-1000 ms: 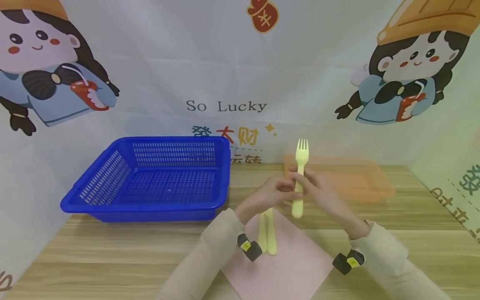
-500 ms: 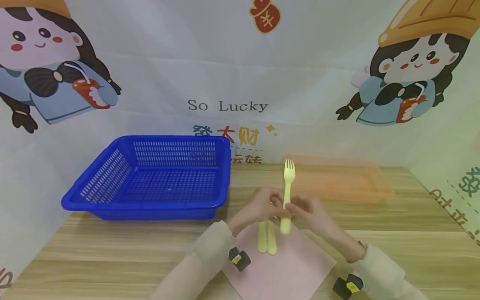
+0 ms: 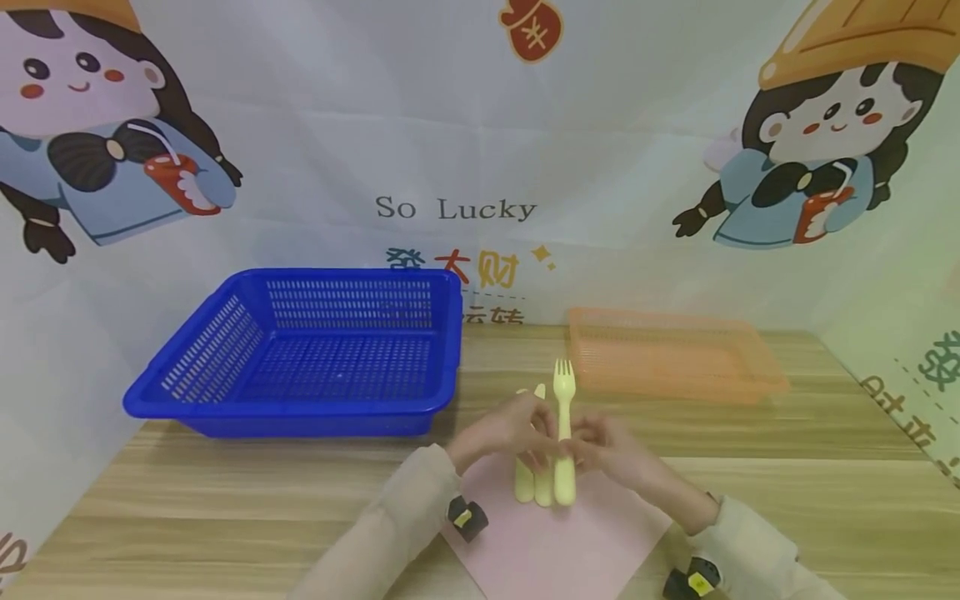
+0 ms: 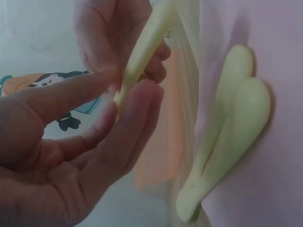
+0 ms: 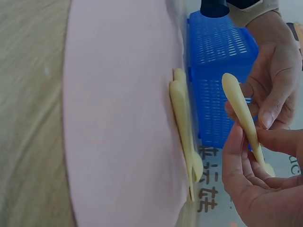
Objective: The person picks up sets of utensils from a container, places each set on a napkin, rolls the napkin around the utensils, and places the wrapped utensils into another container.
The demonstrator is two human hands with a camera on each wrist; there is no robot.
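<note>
A pale yellow fork [image 3: 564,487] stands between both hands in the head view, tines pointing away. My left hand [image 3: 510,433] pinches it near its middle from the left. From the right, my right hand [image 3: 615,454] also pinches it with thumb and fingers. In the right wrist view the fork is tilted and held above a pink square sheet [image 5: 123,113]. On that sheet lie two more yellow utensils [image 4: 241,123], side by side with handles toward me. One ends in a narrow blade-like tip [image 3: 540,390]; the other shows a rounded end [image 5: 198,166]. The left hand partly covers them.
A blue slotted basket [image 3: 292,412] stands at the left rear of the wood-grain table [image 3: 225,517]. At the right rear lies a shallow orange tray [image 3: 675,387]. A printed cloth [image 3: 465,125] hangs behind the table.
Both hands have brought the fork down and to the left, toward me. It now stands beside the two utensils on the pink sheet. The basket and the tray have stayed put.
</note>
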